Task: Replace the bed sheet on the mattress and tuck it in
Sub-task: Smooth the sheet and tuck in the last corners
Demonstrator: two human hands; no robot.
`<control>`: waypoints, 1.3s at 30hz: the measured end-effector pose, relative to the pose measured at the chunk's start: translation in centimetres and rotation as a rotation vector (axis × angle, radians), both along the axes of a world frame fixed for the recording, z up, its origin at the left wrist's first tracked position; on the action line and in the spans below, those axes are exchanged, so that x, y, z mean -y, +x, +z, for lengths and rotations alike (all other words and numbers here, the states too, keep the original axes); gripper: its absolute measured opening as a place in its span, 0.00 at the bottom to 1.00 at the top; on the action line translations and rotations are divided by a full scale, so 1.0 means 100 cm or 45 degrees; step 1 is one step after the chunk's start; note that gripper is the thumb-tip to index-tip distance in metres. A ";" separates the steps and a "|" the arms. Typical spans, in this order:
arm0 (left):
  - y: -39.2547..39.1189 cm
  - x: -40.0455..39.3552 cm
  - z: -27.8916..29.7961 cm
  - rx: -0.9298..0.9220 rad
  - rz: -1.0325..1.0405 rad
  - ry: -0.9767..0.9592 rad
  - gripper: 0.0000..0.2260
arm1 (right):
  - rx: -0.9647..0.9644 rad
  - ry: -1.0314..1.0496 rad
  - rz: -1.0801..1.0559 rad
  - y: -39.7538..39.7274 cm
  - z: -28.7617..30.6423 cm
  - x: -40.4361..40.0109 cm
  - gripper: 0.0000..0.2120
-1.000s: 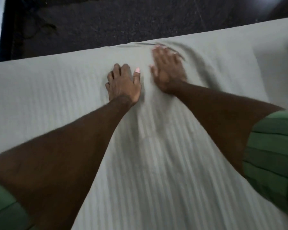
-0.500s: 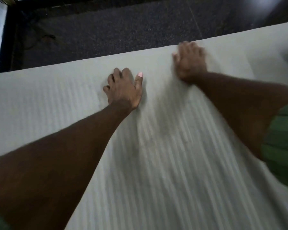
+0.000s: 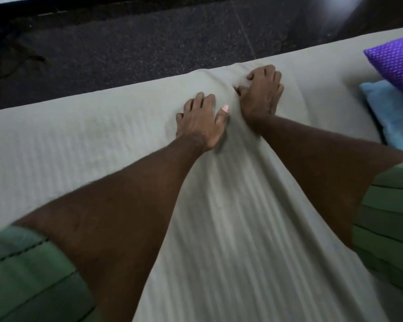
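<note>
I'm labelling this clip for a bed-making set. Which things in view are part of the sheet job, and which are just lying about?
Part of the job:
- bed sheet, pale and striped, spread over the mattress
- left hand, pressing on the sheet
- right hand, fingers curled into a fold near the far edge

Just lying about:
- purple pillow
- blue pillow
- dark floor

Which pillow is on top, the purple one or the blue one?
The purple pillow is on top. It lies partly over the light blue pillow, which rests flat on the bed sheet nearer the person.
</note>
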State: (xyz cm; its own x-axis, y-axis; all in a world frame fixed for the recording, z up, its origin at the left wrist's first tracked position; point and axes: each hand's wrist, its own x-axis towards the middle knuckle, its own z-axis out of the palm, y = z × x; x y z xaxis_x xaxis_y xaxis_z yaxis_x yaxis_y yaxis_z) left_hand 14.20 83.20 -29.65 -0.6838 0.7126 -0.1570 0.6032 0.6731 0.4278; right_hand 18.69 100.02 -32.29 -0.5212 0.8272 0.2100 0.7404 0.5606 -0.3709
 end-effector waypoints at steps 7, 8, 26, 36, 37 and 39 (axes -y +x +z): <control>0.006 -0.007 -0.008 -0.097 0.051 -0.016 0.26 | 0.272 0.114 0.017 -0.007 0.000 -0.025 0.10; 0.006 -0.007 -0.010 -0.105 0.045 -0.002 0.26 | 0.286 0.113 0.010 -0.007 0.001 -0.030 0.11; 0.004 -0.016 -0.006 0.082 0.104 -0.080 0.27 | 0.394 -0.055 0.278 0.063 0.004 -0.081 0.31; 0.086 -0.008 -0.014 0.000 0.228 0.348 0.29 | 0.164 -0.083 1.063 0.148 -0.018 0.123 0.28; 0.094 -0.001 -0.019 -0.015 0.168 0.288 0.29 | 0.244 -0.010 1.081 0.161 -0.020 0.112 0.29; 0.107 0.016 -0.026 -0.021 0.061 0.209 0.27 | 0.339 0.063 0.974 0.182 -0.021 0.072 0.30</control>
State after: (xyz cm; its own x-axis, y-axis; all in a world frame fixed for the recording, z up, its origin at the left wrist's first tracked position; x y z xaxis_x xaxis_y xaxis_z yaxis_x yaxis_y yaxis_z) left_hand 24.87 81.58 -32.26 -0.7189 0.6945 -0.0298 0.5802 0.6231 0.5244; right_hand 36.89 92.82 -34.37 -0.9764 0.2142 0.0260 0.2050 0.9585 -0.1980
